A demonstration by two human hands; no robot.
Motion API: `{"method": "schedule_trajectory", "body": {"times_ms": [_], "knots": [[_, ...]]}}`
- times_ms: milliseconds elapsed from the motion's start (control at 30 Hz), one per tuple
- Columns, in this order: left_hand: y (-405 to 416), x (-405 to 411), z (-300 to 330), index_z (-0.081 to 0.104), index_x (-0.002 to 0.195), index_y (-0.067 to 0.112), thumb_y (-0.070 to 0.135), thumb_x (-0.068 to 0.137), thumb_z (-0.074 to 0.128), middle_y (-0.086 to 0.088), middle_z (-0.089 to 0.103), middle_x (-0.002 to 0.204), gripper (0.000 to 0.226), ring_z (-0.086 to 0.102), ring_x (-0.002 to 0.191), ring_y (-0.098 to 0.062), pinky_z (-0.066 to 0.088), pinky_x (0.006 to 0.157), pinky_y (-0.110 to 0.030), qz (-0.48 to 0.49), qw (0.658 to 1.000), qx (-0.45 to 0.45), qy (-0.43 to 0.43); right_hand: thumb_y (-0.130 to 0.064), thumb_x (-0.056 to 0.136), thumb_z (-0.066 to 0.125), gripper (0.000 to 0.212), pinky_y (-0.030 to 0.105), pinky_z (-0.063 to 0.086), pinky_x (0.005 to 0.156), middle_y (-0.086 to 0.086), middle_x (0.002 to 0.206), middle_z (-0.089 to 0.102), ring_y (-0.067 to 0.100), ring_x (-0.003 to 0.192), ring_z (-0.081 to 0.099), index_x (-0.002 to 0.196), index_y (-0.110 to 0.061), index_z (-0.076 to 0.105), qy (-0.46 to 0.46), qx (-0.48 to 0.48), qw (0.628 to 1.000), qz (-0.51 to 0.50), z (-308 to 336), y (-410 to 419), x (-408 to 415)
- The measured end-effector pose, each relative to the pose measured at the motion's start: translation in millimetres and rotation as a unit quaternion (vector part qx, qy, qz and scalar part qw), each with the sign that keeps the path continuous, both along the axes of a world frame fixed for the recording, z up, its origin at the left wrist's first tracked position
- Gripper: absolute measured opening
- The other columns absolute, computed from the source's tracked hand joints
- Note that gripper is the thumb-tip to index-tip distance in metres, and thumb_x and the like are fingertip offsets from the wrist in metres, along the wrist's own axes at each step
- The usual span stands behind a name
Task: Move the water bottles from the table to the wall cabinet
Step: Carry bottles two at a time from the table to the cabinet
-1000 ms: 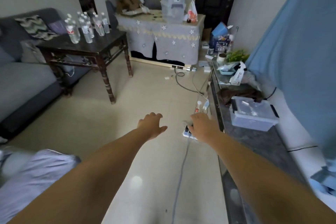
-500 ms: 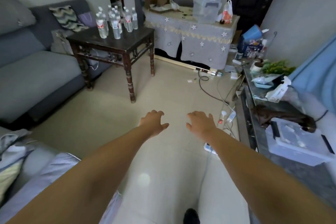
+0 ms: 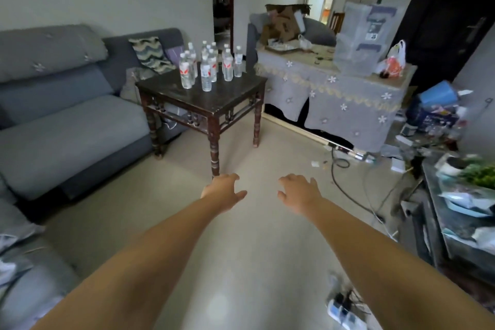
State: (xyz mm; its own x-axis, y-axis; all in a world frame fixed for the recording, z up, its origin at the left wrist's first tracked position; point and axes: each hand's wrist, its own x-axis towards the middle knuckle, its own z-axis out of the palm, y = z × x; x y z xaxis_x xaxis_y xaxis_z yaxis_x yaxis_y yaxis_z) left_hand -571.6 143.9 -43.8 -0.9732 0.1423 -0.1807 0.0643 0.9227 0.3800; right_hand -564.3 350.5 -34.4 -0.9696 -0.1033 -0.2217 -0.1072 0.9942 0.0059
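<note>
On the dark table, water bottles stand upright, caps up

Both bare arms reach straight forward, side by side, palms down. The left hand holds nothing, its fingers loosely curled and thumb pointing inward. The right hand is likewise empty, fingers relaxed and slightly spread, a small gap between the two hands
</note>
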Motion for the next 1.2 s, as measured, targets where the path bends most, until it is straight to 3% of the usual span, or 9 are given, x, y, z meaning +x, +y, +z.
{"method": "schedule_trajectory", "body": {"times_ms": [300,433,700,933,1067,1200], "knots": [[0.2,-147.7,-12.2,0.042,0.137,0.02,0.047,0.09,0.054,-0.011,0.045,0.136,0.055,0.047,0.123,-0.031,0.043,0.101,-0.045,0.043,0.999,-0.014,-0.028,-0.033,0.099,0.035,0.04,0.055,0.02,0.113,0.007,0.138,0.044,0.027,0.128,0.041,0.136,-0.02,0.042,-0.027,0.001,0.998,0.059,-14.5,-9.2,-161.5],[-6.4,-243.0,-15.6,0.044,0.134,0.018,0.044,0.09,0.054,-0.01,0.048,0.132,0.052,0.052,0.115,-0.029,0.05,0.094,-0.043,0.061,0.998,0.007,-0.025,-0.033,0.099,0.035,0.041,0.055,0.021,0.111,0.006,0.139,0.044,0.027,0.129,0.041,0.137,-0.02,0.042,-0.016,-0.004,0.997,0.069,-19.8,-17.9,-257.4],[-11.3,-433.8,16.2,0.043,0.139,0.016,0.045,0.091,0.055,-0.013,0.047,0.137,0.058,0.048,0.124,-0.031,0.042,0.105,-0.043,0.04,0.999,-0.004,-0.006,-0.036,0.098,0.037,0.041,0.055,0.026,0.109,0.007,0.137,0.045,0.029,0.127,0.042,0.136,-0.021,0.043,0.001,-0.036,0.998,0.043,0.3,-7.3,-441.9],[15.5,-547.0,-1.1,0.041,0.14,0.015,0.045,0.09,0.055,-0.013,0.045,0.137,0.06,0.047,0.125,-0.03,0.04,0.106,-0.041,0.033,0.999,0.0,-0.026,-0.035,0.099,0.034,0.039,0.051,0.026,0.105,0.007,0.136,0.045,0.029,0.125,0.043,0.132,-0.019,0.044,-0.033,-0.014,0.998,0.048,-17.6,16.4,-563.1],[31.0,-637.2,-10.2,0.046,0.134,0.016,0.043,0.09,0.057,-0.012,0.048,0.13,0.053,0.051,0.117,-0.03,0.044,0.1,-0.043,0.079,0.996,0.029,-0.019,-0.036,0.099,0.036,0.038,0.05,0.03,0.104,0.009,0.134,0.049,0.03,0.124,0.045,0.13,-0.019,0.048,-0.017,-0.035,0.996,0.081,-20.2,31.5,-668.8],[43.9,-712.8,-14.5,0.044,0.138,0.015,0.043,0.089,0.057,-0.012,0.046,0.136,0.057,0.05,0.123,-0.03,0.043,0.103,-0.042,0.153,0.987,0.054,-0.024,-0.035,0.099,0.038,0.035,0.053,0.023,0.11,0.008,0.134,0.049,0.029,0.128,0.042,0.129,-0.019,0.046,-0.029,-0.047,0.992,0.117,-18.4,47.6,-758.8]]}}
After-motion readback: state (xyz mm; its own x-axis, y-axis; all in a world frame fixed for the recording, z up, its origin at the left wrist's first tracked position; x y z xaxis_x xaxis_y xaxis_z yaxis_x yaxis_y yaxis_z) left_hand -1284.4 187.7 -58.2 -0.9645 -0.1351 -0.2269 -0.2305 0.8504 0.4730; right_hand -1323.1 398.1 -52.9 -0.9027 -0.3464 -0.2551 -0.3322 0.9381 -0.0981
